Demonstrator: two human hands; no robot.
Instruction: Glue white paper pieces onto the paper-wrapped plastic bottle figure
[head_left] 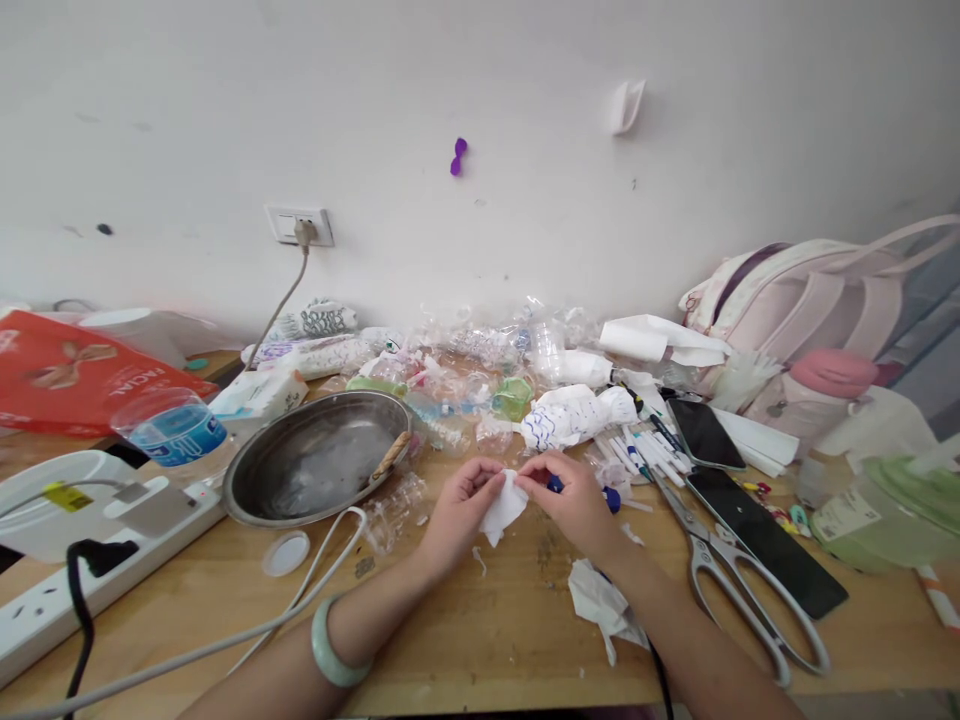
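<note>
Pinching white paper (505,512) in fingertips of left hand (459,508) and right hand (568,497), just above wooden desk (517,640). Super cluttered: metal pan (262,462) at left, scissors (700,538) at right, clear plastic (546,352) toward back. Backed by smudgy white wall (360,110) with socket (283,225), pink backpack (791,290) alongside.

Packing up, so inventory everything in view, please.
paper scrap: one, white, centre
tissue: one, white, right of centre
plastic pieces: many, clear, rear centre
patterned bundles: several, white, rear
markers: several, white, right
scissors: one, silver, right
phones: two, black, right
backpack: one, pink, rear right
lidded bottle: one, pink, right
tumbler: one, green, far right
metal pan: one, grey, left
power strip: one, white, left
cables: several, mixed colours, left
packet: one, red, far left
socket: one, white, wall
bangle: one, green, left forearm
left grip: one, bare, pinching paper scrap
right grip: one, bare, pinching paper scrap
</note>
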